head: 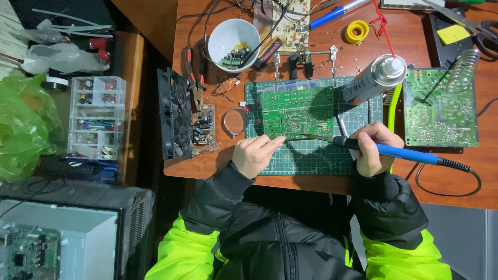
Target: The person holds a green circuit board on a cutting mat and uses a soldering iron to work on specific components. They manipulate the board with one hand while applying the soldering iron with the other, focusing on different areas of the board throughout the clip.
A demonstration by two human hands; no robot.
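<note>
white bowl point(228, 35) of capacitors point(233, 57)

A silver spray can point(372, 79) with a dark label band is lying tilted on the counter point(446, 171), just above the right hand point(374, 149). A yellow sticky note point(453, 34) is sitting on a black holder at the far right corner. A clear plastic compartment box point(96, 117) of small parts is standing left of the counter. Above it, clear plastic bags point(65, 56) are lying crumpled, and a green plastic bag point(23, 124) is bulging at the left edge. No screens are showing.
</note>
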